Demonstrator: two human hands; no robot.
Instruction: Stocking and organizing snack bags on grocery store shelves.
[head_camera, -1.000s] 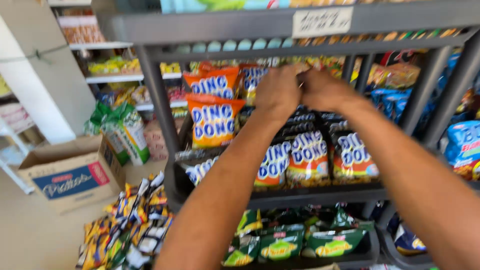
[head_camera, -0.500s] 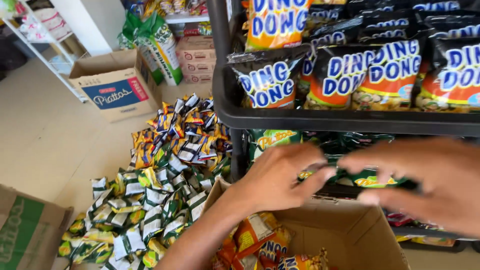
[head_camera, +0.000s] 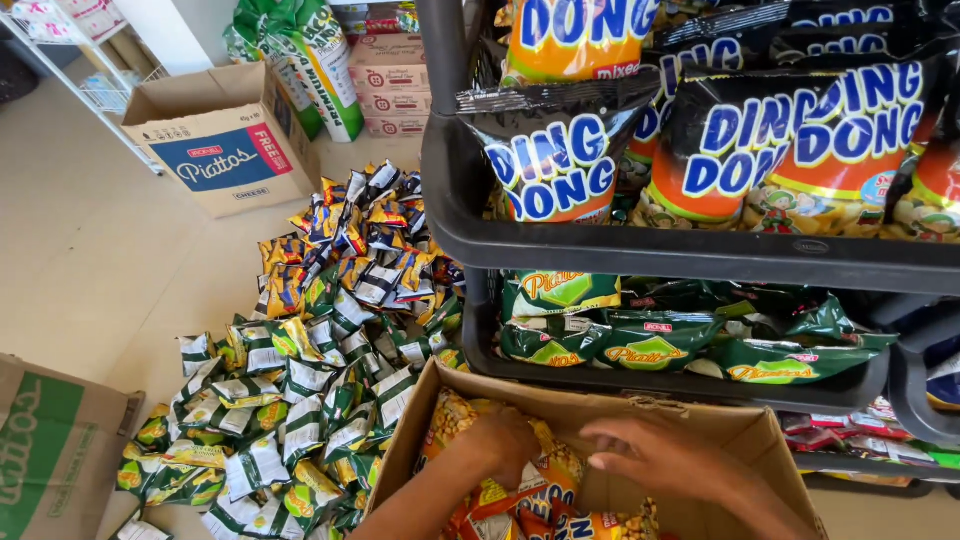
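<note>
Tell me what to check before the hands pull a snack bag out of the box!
1. Both hands in the box: ok. The left hand and right hand are inside the open cardboard box.
2. Bags left to take: ok. Orange-yellow snack bags lie under the hands.
3. A bag firmly gripped: cannot tell. The left fingers curl down into the bags; the right hand lies flat above them.
4. Room on the top shelf: cannot tell. The front row of bags looks full; farther back is hidden.
5. Floor beside the box: not ok. A pile of small green and yellow packets lies right against it.
</note>
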